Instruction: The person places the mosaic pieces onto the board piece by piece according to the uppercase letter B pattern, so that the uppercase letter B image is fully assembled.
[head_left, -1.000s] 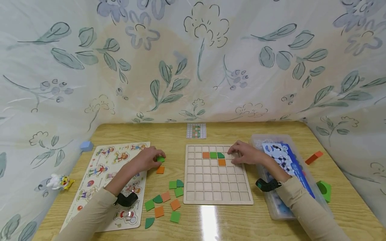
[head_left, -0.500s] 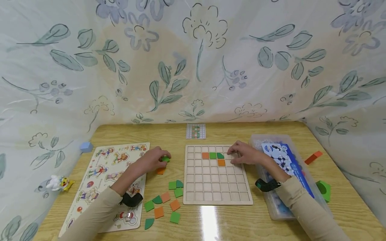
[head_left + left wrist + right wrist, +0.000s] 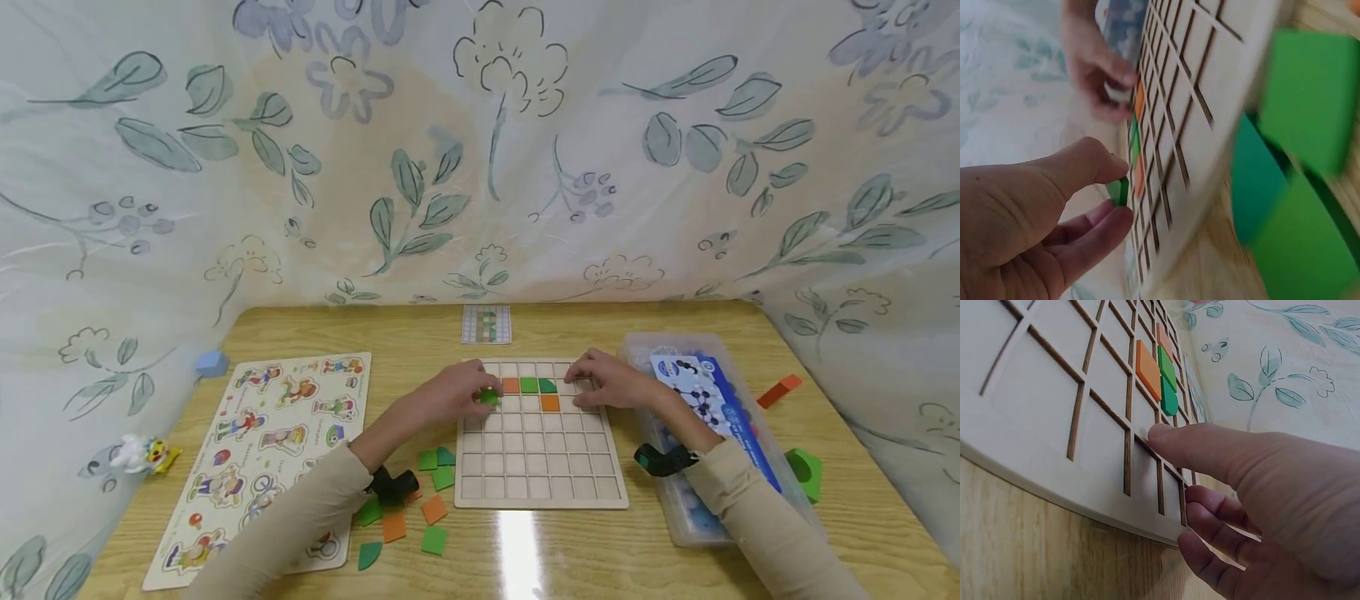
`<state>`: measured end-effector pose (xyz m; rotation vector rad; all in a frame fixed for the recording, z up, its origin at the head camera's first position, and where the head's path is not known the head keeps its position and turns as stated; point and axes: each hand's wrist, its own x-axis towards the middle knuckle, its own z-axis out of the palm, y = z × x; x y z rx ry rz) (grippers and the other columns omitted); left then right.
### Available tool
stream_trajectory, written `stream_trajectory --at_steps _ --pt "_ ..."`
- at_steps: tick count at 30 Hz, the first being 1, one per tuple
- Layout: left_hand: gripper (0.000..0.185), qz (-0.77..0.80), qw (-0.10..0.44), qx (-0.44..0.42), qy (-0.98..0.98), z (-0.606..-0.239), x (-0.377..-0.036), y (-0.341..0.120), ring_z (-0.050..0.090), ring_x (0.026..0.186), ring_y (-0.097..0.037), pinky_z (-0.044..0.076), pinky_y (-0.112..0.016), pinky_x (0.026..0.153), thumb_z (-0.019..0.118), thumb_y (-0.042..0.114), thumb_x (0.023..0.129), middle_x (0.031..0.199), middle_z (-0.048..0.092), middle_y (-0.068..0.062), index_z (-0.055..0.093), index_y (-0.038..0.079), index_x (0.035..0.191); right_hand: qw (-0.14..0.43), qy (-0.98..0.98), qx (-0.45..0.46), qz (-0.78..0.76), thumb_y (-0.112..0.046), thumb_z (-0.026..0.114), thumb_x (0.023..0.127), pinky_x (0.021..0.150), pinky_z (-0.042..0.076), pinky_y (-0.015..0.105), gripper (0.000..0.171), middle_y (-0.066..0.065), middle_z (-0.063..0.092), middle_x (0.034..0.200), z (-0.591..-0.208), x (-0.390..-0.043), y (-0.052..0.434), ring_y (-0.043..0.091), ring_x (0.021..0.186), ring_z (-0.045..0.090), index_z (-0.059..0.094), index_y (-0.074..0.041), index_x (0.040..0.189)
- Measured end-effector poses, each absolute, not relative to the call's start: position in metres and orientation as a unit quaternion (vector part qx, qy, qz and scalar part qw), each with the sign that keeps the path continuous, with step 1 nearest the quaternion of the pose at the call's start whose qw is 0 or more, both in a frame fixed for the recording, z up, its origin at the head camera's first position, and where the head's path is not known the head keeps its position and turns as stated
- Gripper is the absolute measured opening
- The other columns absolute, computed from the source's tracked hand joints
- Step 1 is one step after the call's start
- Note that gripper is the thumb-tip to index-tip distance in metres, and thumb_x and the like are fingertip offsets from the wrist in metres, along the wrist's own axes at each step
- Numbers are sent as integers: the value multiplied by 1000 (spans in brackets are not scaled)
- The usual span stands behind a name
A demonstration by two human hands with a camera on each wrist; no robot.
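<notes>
Head view: left hand (image 3: 457, 398) pinches a green tile (image 3: 489, 397) over the grid board (image 3: 540, 467)'s upper-left cells, beside the orange tile (image 3: 512, 385); right hand (image 3: 611, 387) rests on the board's right edge, fingers relaxed. Left wrist view: thumb and fingers (image 3: 1094, 228) clamp the green tile (image 3: 1119, 190) on edge, its long axis upright. Right wrist view: straight thumb touches the board (image 3: 1041, 400), fingers (image 3: 1222, 512) loosely curled at its rim, holding nothing.

A pale wooden grid board (image 3: 540, 450) holds orange and green tiles (image 3: 529, 386), a green tile (image 3: 489, 397) is pinched, and leaf-patterned cloth (image 3: 480, 150) hangs behind.
</notes>
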<state>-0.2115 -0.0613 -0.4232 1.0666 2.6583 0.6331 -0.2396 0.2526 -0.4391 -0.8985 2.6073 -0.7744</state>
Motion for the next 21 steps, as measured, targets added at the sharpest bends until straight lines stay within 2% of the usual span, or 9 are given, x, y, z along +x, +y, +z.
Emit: stream_trajectory --at_steps 3,9,21 --pt "21 197 103 376 899 -424 -213 -45 48 80 -12 42 -21 65 66 15 89 97 61 -1 72 15 110 128 900 -320 -268 -24 72 87 75 39 29 29 11 53 105 -440 -239 253 22 92 49 66 -7 111" --pt "23 175 95 385 901 -421 -212 -26 50 80 -11 43 -20 67 68 19 90 102 62 -1 72 17 113 149 905 -298 -266 -24 72 88 79 41 32 30 11 54 109 -440 -240 253 22 98 50 66 -9 113" --pt "22 174 86 379 905 -424 -211 -23 54 85 -9 47 -21 74 68 18 91 103 65 1 72 17 112 148 907 -294 -261 -23 72 88 83 42 35 29 9 54 109 -439 -240 251 23 101 52 66 -11 113"
